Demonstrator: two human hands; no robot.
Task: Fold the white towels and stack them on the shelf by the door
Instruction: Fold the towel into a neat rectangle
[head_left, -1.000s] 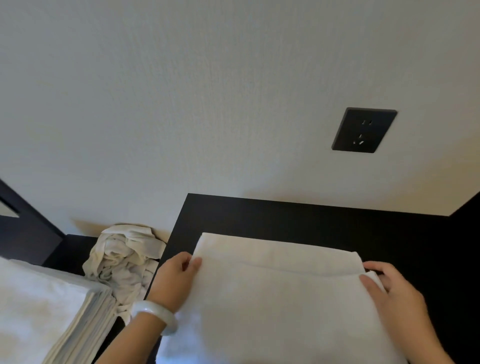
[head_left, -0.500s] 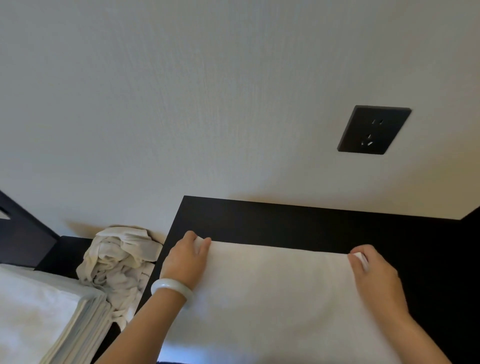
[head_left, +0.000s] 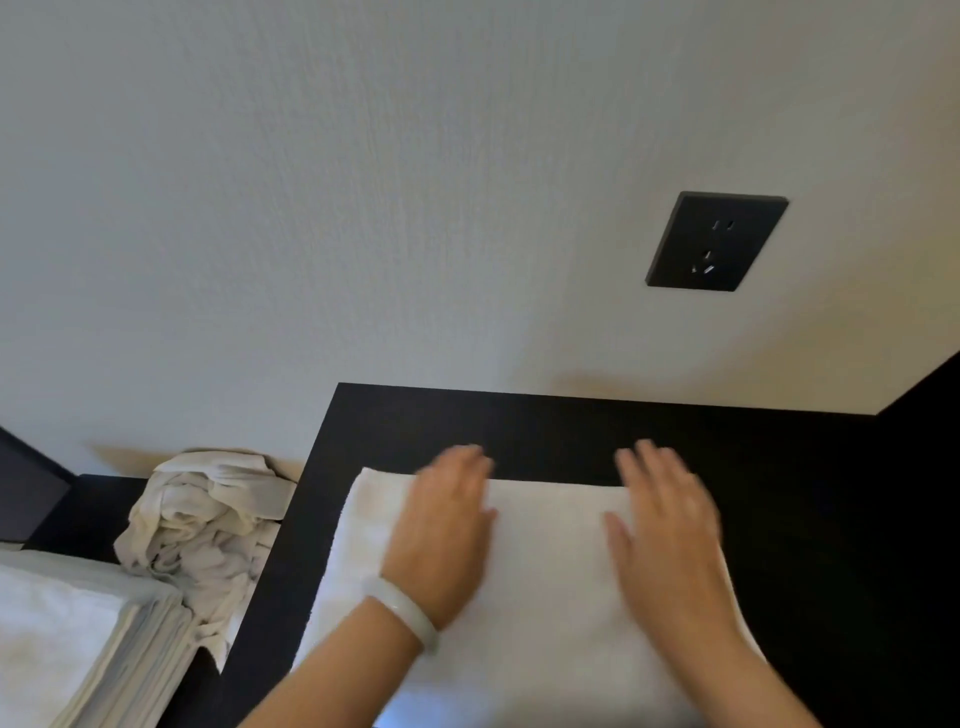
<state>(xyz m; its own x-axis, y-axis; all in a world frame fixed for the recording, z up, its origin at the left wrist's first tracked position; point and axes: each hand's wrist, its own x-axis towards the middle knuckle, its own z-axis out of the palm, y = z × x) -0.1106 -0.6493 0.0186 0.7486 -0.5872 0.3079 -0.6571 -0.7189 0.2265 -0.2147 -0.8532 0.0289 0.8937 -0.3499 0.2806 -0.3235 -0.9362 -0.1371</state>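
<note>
1. Furthest left, at the bottom corner of the head view, a stack of folded white towels (head_left: 62, 639) lies with its layered edges facing right.
2. Just beside the stack, a crumpled heap of white towels (head_left: 202, 519) sits on a lower dark ledge (head_left: 98, 514) and leans back against the pale wall (head_left: 363, 182).
3. Next comes a black surface (head_left: 571, 426) that stands higher than the ledge, with its far edge against the wall.
4. On that surface lies a white towel (head_left: 550, 571), spread flat in a folded rectangle; its far edge runs parallel to the wall, with a bare black strip between them.
5. The left hand (head_left: 447, 530) rests palm down on the left half of the towel, fingers straight and together, tips reaching its far edge. A pale bracelet (head_left: 400, 608) circles the wrist. The hand is blurred.
6. The right hand (head_left: 670, 540) lies palm down on the right half of the towel, fingers extended and slightly spread, gripping nothing. It is blurred too and stays apart from the left hand.
7. Higher on the wall, above and right of the right hand, is a black power socket (head_left: 716, 241).
8. Far right, a dark upright panel (head_left: 919, 467) meets the black surface.
</note>
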